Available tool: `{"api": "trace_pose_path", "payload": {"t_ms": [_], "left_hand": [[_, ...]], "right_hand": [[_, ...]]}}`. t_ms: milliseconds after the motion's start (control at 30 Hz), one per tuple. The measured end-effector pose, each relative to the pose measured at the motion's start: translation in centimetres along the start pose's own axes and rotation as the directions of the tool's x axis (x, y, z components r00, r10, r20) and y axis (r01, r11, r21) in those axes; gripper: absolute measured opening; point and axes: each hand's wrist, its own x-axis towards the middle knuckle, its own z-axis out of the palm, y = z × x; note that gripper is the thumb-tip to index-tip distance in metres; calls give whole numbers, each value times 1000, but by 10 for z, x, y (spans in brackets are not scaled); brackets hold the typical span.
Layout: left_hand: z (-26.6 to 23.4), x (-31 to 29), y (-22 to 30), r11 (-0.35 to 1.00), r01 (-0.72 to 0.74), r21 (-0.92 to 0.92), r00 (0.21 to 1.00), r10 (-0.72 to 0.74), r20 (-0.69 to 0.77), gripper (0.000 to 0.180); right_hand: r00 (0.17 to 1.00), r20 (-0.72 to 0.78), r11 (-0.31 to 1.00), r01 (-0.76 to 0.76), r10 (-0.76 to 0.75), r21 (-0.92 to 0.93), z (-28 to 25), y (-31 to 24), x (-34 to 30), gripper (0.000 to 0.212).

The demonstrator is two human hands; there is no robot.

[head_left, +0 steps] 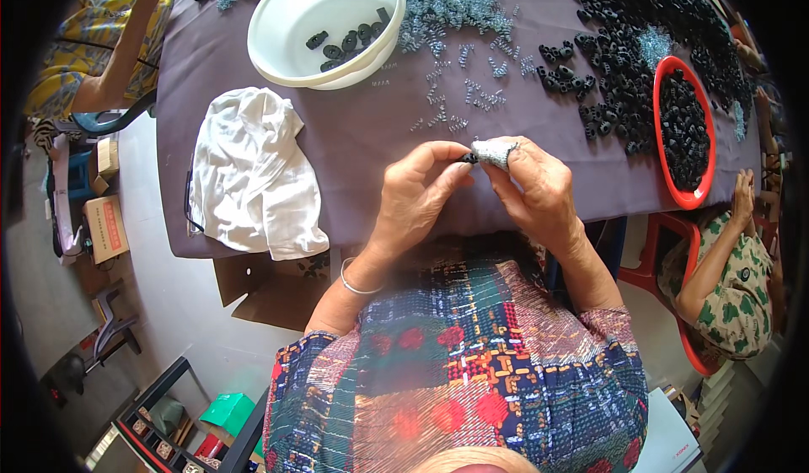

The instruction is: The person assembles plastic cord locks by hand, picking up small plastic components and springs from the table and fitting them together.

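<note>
My left hand [417, 188] pinches a small black plastic piece [468, 158] between thumb and forefinger, just above the table's near edge. Against it from the other side comes my right hand [539, 188], its fingers closed together. A grey knitted finger cover [494, 153] sits on one of its fingers, and what those fingers grip is hidden. Beyond my hands lie loose metal springs [484, 98], which lead back to a large tangled heap of springs [447, 5]. Several black pieces lie inside a white bowl [265, 47] at the far left.
A crumpled white cloth [253, 174] lies left on the purple tablecloth [362, 127]. Heaped black pieces [619, 77] cover the right side, beside a red basin [706, 174] full of them. Other people sit at left and right. A cardboard box [278, 292] stands below the table edge.
</note>
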Motion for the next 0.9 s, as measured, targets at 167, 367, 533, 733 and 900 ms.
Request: {"api": "trace_pose_path", "payload": {"t_ms": [167, 367, 533, 733, 900], "left_hand": [[-3, -2, 2, 1000, 21, -13, 999, -21, 28, 17], [-8, 4, 3, 966, 77, -245, 996, -66, 52, 20], [-19, 12, -1, 844, 165, -510, 986, -154, 65, 14], [-24, 12, 18, 834, 7, -551, 999, -25, -24, 11], [-18, 6, 16, 873, 157, -461, 987, -122, 104, 9]], "right_hand": [[1000, 3, 996, -23, 22, 87, 3, 6, -3, 27], [949, 45, 906, -312, 313, 285, -2, -3, -5, 34], [990, -82, 989, -106, 115, 105, 0, 8, -11, 35], [981, -184, 984, -92, 63, -150, -16, 31, -8, 30], [946, -310, 819, -253, 98, -515, -42, 69, 10, 17]]}}
